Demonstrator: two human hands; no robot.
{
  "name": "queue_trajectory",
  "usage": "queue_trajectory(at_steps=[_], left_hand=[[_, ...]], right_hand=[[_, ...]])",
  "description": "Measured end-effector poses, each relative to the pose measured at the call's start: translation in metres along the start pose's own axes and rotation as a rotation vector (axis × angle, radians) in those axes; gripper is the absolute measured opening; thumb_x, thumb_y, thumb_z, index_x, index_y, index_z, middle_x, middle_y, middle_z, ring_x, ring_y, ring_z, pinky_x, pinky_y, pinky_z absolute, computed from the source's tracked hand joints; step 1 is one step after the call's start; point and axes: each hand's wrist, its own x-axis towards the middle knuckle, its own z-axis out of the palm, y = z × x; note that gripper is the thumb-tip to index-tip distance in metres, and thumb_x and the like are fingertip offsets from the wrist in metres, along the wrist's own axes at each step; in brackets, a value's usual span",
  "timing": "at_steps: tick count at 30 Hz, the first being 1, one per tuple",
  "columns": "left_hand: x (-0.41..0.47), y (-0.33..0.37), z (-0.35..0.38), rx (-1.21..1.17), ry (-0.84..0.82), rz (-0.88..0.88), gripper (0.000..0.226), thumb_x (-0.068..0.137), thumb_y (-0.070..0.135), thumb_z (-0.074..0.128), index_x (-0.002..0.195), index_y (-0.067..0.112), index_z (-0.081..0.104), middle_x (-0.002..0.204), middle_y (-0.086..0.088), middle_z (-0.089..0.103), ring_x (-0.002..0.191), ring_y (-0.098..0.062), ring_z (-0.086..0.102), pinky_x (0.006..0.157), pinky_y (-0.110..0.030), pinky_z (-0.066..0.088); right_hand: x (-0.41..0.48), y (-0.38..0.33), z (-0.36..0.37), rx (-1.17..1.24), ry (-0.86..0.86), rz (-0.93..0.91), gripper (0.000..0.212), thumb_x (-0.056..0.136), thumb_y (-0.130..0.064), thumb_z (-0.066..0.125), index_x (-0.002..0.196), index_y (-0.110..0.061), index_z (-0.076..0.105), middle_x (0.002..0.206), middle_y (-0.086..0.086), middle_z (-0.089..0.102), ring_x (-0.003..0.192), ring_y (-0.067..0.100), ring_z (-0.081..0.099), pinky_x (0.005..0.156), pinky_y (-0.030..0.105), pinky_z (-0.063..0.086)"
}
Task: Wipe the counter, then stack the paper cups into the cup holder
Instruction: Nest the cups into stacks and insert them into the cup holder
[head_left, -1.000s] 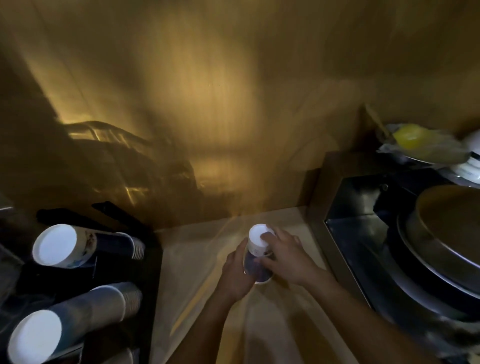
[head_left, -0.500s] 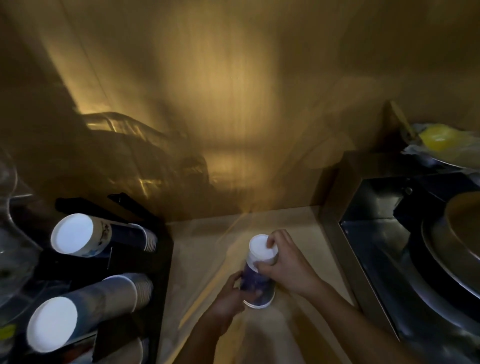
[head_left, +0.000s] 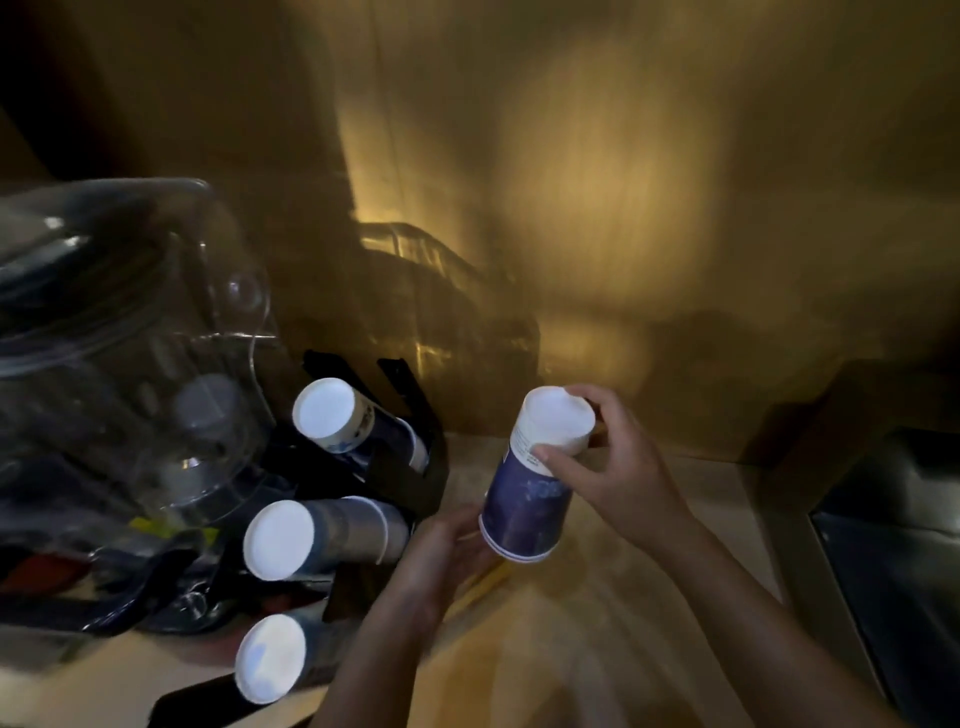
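Observation:
An upside-down stack of blue paper cups (head_left: 530, 499) with a white base hangs above the beige counter (head_left: 597, 623). My right hand (head_left: 618, 467) grips the stack near its white top, thumb across the side. My left hand (head_left: 441, 561) cups the stack's wide rim from below and the left. To the left stands the black cup holder (head_left: 410, 483), with three rows of cups lying in it, white bases toward me: a top row (head_left: 343, 421), a middle row (head_left: 311, 535) and a bottom row (head_left: 275, 654).
A large clear plastic jar (head_left: 130, 338) leans at the far left above the holder. A dark metal sink or appliance (head_left: 893, 571) borders the counter on the right. A wooden wall (head_left: 597, 208) closes the back.
Both hands have lifted the cup stack off the counter and tilted it. The view has swung left, bringing the holder and the jar further into frame.

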Motion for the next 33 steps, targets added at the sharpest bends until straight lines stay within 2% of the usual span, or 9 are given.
queue_trajectory(at_steps=[4, 9, 13, 16, 21, 25, 29, 31, 33], left_hand=[[-0.040, 0.034, -0.005, -0.084, 0.029, 0.124, 0.039, 0.061, 0.030, 0.068, 0.093, 0.008, 0.074, 0.094, -0.009, 0.077, 0.082, -0.018, 0.073, 0.062, -0.023, 0.057], [-0.083, 0.069, -0.019, -0.099, 0.071, 0.311, 0.028, 0.069, 0.028, 0.064, 0.089, 0.012, 0.077, 0.096, -0.008, 0.077, 0.087, -0.017, 0.073, 0.063, -0.020, 0.057], [-0.104, 0.097, -0.031, -0.109, 0.098, 0.440, 0.023, 0.068, 0.028, 0.062, 0.079, 0.017, 0.079, 0.090, -0.005, 0.077, 0.083, -0.014, 0.073, 0.065, -0.020, 0.058], [-0.109, 0.116, -0.043, -0.137, 0.171, 0.527, 0.026, 0.082, 0.023, 0.057, 0.070, 0.019, 0.079, 0.081, 0.000, 0.078, 0.078, -0.010, 0.073, 0.065, -0.019, 0.057], [-0.105, 0.137, -0.057, -0.154, 0.268, 0.566, 0.031, 0.088, 0.034, 0.053, 0.098, 0.012, 0.073, 0.100, -0.003, 0.076, 0.095, -0.013, 0.070, 0.079, -0.026, 0.050], [-0.098, 0.140, -0.063, -0.111, 0.281, 0.556, 0.035, 0.088, 0.047, 0.049, 0.087, 0.023, 0.076, 0.093, 0.005, 0.077, 0.088, -0.006, 0.071, 0.084, -0.030, 0.045], [-0.087, 0.137, -0.068, -0.136, 0.294, 0.545, 0.041, 0.087, 0.052, 0.048, 0.103, 0.023, 0.072, 0.095, 0.008, 0.077, 0.086, -0.003, 0.070, 0.080, -0.027, 0.045], [-0.082, 0.134, -0.069, -0.159, 0.277, 0.534, 0.046, 0.087, 0.055, 0.047, 0.111, 0.023, 0.068, 0.099, 0.009, 0.076, 0.086, -0.001, 0.069, 0.073, -0.022, 0.047], [-0.076, 0.132, -0.070, -0.148, 0.252, 0.552, 0.046, 0.088, 0.054, 0.046, 0.117, 0.024, 0.065, 0.107, 0.007, 0.073, 0.093, -0.001, 0.068, 0.069, -0.016, 0.052]], right_hand=[[0.015, -0.036, 0.006, 0.060, -0.001, -0.150, 0.047, 0.073, -0.031, 0.073, 0.108, -0.039, 0.043, 0.109, -0.012, 0.050, 0.102, 0.004, 0.050, 0.080, 0.017, 0.045], [0.030, -0.079, 0.014, 0.117, 0.036, -0.290, 0.048, 0.070, -0.047, 0.065, 0.110, -0.030, 0.046, 0.110, -0.005, 0.053, 0.101, 0.007, 0.051, 0.080, 0.025, 0.046], [0.048, -0.107, 0.021, 0.149, 0.051, -0.392, 0.042, 0.073, -0.047, 0.062, 0.109, -0.031, 0.047, 0.109, -0.001, 0.053, 0.099, 0.010, 0.052, 0.077, 0.023, 0.045], [0.061, -0.123, 0.034, 0.134, 0.088, -0.451, 0.045, 0.073, -0.045, 0.062, 0.110, -0.023, 0.051, 0.108, 0.000, 0.051, 0.098, 0.014, 0.052, 0.075, 0.025, 0.047], [0.076, -0.143, 0.062, 0.082, 0.061, -0.553, 0.048, 0.074, -0.035, 0.069, 0.112, -0.011, 0.055, 0.109, 0.007, 0.052, 0.101, 0.019, 0.051, 0.080, 0.027, 0.047], [0.083, -0.151, 0.081, 0.069, -0.007, -0.546, 0.048, 0.075, -0.029, 0.072, 0.114, -0.009, 0.054, 0.114, 0.010, 0.052, 0.104, 0.019, 0.049, 0.086, 0.033, 0.048], [0.085, -0.146, 0.097, -0.017, -0.080, -0.577, 0.049, 0.075, -0.023, 0.073, 0.118, -0.008, 0.052, 0.117, 0.012, 0.050, 0.102, 0.009, 0.039, 0.084, -0.002, 0.027], [0.084, -0.139, 0.105, -0.042, -0.145, -0.555, 0.051, 0.076, -0.022, 0.072, 0.121, -0.009, 0.050, 0.119, 0.011, 0.047, 0.102, 0.006, 0.036, 0.084, -0.005, 0.023], [0.085, -0.128, 0.113, -0.069, -0.213, -0.527, 0.055, 0.077, -0.023, 0.072, 0.125, -0.011, 0.047, 0.123, 0.010, 0.046, 0.105, 0.012, 0.040, 0.085, 0.002, 0.026]])
